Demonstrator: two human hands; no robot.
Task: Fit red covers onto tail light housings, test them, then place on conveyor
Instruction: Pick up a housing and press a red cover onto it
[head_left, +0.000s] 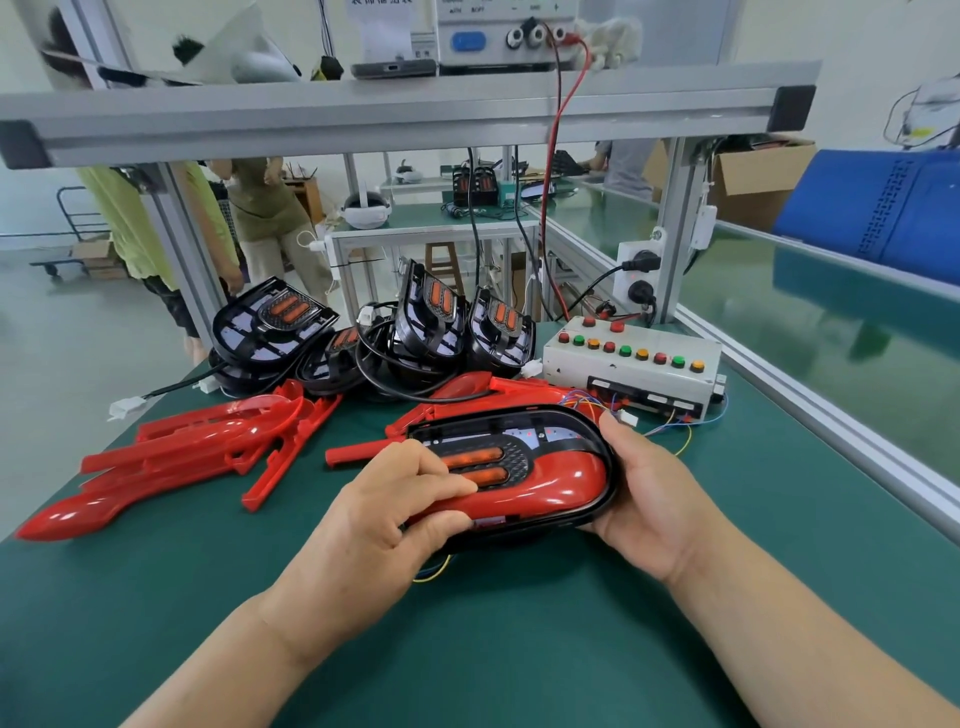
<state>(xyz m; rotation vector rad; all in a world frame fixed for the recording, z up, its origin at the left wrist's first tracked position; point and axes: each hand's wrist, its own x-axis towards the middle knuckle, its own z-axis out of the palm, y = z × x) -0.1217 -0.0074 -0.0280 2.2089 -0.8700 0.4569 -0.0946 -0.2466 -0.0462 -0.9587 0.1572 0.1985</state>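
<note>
on mat (519, 654), perhaps, hands (384, 525) (649, 499) grip housing (550, 434)

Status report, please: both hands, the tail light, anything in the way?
Left hand grips housing left end, fingers over red cover. Right hand holds right end. Spare covers lie left, button box behind; neither obstructs.
</note>
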